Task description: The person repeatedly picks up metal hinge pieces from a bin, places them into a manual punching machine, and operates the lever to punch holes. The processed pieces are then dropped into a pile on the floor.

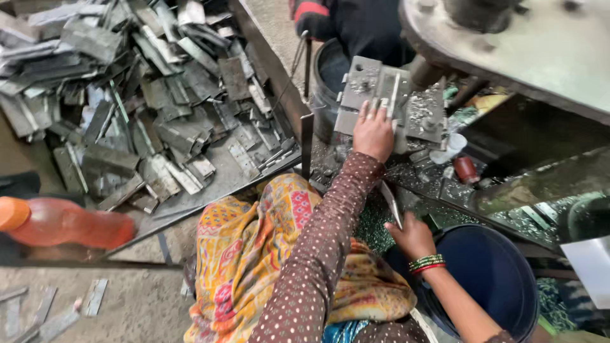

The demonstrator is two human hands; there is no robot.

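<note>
My left hand (373,132) reaches forward in a dotted brown sleeve, fingers resting on the near edge of a grey metal fixture plate (381,86) on a machine bed. Metal shavings lie on the fixture's right half. Lower and to the right, my right hand (413,236), with green and red bangles at the wrist, grips a thin flat metal strip (391,204). The strip points up and to the left, toward the fixture. A patterned yellow and orange cloth (254,254) covers my lap below both arms.
A heap of grey metal plates (140,95) fills a tray on the left. An orange bottle (63,222) lies at the lower left. A dark blue bucket (492,273) stands beside my right arm. Another person in dark clothes (356,25) sits beyond the fixture, under a large round machine part (540,44).
</note>
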